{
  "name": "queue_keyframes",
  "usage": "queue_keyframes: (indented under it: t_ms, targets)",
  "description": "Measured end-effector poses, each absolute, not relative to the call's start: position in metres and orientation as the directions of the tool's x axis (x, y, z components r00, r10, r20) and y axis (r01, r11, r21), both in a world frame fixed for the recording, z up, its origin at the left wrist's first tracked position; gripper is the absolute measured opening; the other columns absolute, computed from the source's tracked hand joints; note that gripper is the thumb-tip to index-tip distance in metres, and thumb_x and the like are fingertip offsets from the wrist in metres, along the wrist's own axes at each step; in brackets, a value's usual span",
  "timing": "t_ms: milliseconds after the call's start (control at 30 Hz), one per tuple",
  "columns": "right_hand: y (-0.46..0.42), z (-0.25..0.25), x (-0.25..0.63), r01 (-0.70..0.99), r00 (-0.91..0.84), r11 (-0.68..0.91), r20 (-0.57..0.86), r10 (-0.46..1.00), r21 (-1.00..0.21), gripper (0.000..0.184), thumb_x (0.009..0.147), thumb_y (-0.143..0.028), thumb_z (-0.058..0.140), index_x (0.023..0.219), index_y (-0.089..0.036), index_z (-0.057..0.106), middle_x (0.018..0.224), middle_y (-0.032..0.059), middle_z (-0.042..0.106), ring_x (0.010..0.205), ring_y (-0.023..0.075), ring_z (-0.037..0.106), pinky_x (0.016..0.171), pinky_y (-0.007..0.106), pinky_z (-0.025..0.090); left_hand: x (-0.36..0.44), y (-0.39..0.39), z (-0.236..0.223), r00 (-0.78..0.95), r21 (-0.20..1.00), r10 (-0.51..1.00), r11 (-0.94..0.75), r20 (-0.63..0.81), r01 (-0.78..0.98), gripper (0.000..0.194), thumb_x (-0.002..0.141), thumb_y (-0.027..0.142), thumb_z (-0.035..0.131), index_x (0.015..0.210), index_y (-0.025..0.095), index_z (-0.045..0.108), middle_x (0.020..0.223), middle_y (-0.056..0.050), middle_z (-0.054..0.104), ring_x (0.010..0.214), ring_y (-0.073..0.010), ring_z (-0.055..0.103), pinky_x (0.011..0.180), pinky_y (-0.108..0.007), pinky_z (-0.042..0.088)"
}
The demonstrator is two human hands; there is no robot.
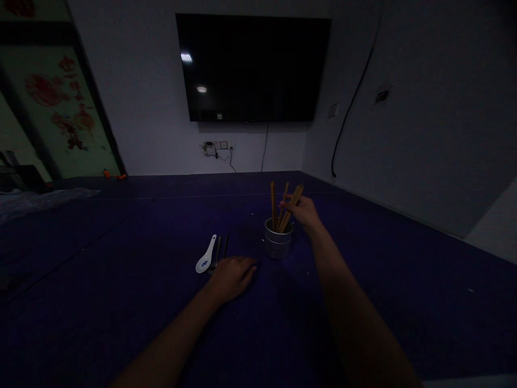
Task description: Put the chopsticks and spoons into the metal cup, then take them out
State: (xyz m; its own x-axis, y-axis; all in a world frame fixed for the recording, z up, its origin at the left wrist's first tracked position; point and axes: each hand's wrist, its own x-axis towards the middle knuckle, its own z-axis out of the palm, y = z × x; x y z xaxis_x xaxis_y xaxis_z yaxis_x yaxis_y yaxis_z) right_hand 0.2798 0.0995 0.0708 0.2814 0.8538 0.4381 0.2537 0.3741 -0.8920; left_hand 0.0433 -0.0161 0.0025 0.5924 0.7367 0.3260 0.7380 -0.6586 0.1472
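Observation:
A small metal cup [278, 243] stands upright on the dark blue table [121, 302] and holds several wooden chopsticks [279, 207] that lean to the right. My right hand [304, 211] reaches over the cup and its fingers pinch the upper ends of the chopsticks. My left hand [231, 276] rests palm down on the table to the left of the cup, fingers stretched flat. Just beyond its knuckles lie a white ceramic spoon [205, 255] with blue marks and a dark utensil [220, 251], possibly a fork.
A large black television [250, 67] hangs on the white back wall above a row of sockets [218, 146]. A black cable [351, 102] runs down the right wall. A door with red decorations [60, 102] is at the left. The room is dim.

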Motion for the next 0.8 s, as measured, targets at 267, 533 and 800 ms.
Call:
queue_keyframes:
  t_ms: [267,533,800]
  targets:
    - [0.096,0.063,0.278,0.178,0.232,0.294,0.331,0.915,-0.939,0.028,0.057,-0.018,0.078,0.082,-0.013,0.068,0.072,0.0039,0.071,0.071,0.0186,0.067,0.069,0.030,0.052,0.043,-0.015,0.000,0.586,0.139,0.743,-0.650,0.322,0.747,0.030,0.093,0.029,0.037,0.108,0.020,0.060,0.099,-0.006,0.070,0.090,-0.0184,0.066,0.077,-0.030,0.051]
    - [0.095,0.048,0.270,-0.161,0.080,0.118,0.107,0.991,-0.980,0.033,0.061,-0.010,0.074,0.090,-0.016,0.063,0.084,0.0057,0.074,0.075,0.0180,0.069,0.072,0.029,0.056,0.043,-0.016,0.002,0.590,0.135,0.738,-0.655,0.328,0.744,0.030,0.093,0.029,0.036,0.110,0.020,0.059,0.100,-0.006,0.070,0.091,-0.0186,0.066,0.077,-0.031,0.051]
    - [0.094,0.049,0.267,-0.167,0.061,0.112,0.104,0.993,-0.980,0.026,0.064,-0.006,0.071,0.087,-0.016,0.064,0.082,0.0051,0.075,0.075,0.0174,0.070,0.071,0.027,0.056,0.045,-0.016,0.002,0.587,0.136,0.738,-0.653,0.332,0.745,0.031,0.093,0.029,0.035,0.108,0.020,0.060,0.097,-0.007,0.070,0.088,-0.0191,0.066,0.077,-0.031,0.050]
